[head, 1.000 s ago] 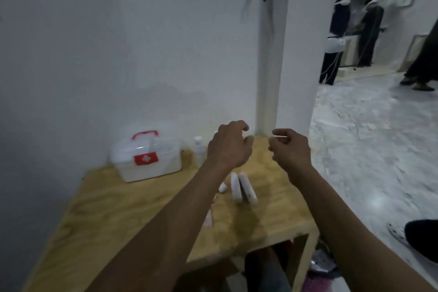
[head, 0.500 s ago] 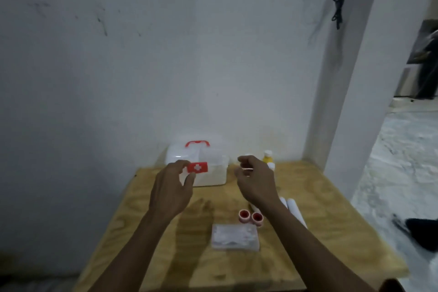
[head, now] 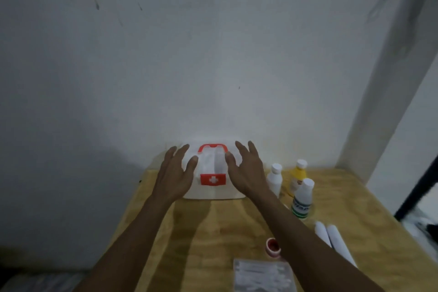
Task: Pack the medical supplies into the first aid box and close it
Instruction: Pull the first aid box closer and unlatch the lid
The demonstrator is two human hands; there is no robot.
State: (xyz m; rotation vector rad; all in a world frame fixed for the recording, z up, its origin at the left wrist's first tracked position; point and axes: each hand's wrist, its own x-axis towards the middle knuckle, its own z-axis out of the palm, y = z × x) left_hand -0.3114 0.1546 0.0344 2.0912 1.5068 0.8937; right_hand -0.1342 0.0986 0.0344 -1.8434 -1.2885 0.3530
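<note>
The first aid box point(head: 213, 173) sits at the back of the wooden table point(head: 201, 232), right up against the white wall point(head: 213, 54) — lid down, red handle point(head: 212, 147) on top, red latch with a white cross point(head: 213, 179) facing the person. Both hands are out over it, one on each flank. The left hand point(head: 176, 174) is spread over the box's left half, fingers straight and splayed, gripping nothing; the right hand point(head: 247, 172) mirrors it over the right half, fingers also loose and extended. The handle and latch show in the gap between them. Whether the palms actually touch the lid, I cannot tell. Just right of the box stand three bottles — a white bottle point(head: 275, 180), a yellow bottle point(head: 298, 176) behind, a green-labelled bottle point(head: 303, 199) nearer. Further forward lie two white rolls point(head: 331, 239), a small red pot point(head: 273, 247) and a clear packet point(head: 263, 276).
</note>
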